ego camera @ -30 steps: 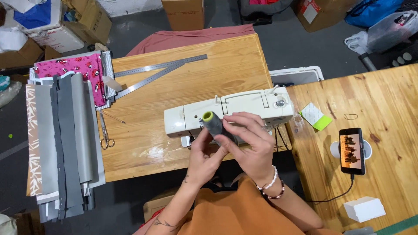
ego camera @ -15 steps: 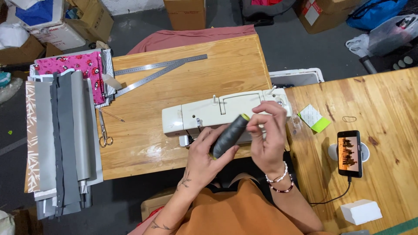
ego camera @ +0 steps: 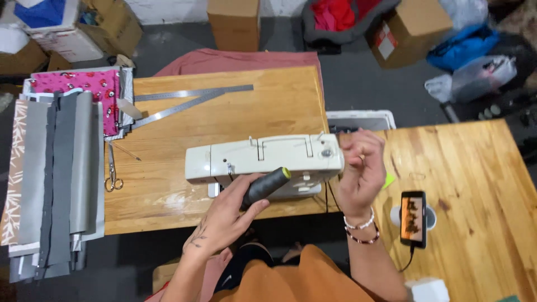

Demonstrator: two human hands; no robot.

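My left hand (ego camera: 226, 215) grips a dark grey thread spool (ego camera: 265, 186) with a yellow-green end, tilted toward the upper right in front of the cream sewing machine (ego camera: 263, 158). My right hand (ego camera: 361, 168) is raised at the machine's right end, fingers pinched together, apparently on a thin thread that is too fine to make out. The machine sits on a wooden table (ego camera: 224, 120).
Steel rulers (ego camera: 190, 99), scissors (ego camera: 113, 170), and folded grey and pink fabrics (ego camera: 59, 168) lie to the left. A phone (ego camera: 414, 218) on a stand rests on the right-hand wooden table (ego camera: 475, 190). Cardboard boxes and bags line the far floor.
My left hand tipped the spool from upright to slanted and kept hold of it. My right hand left the spool and moved right and up to the machine's end.
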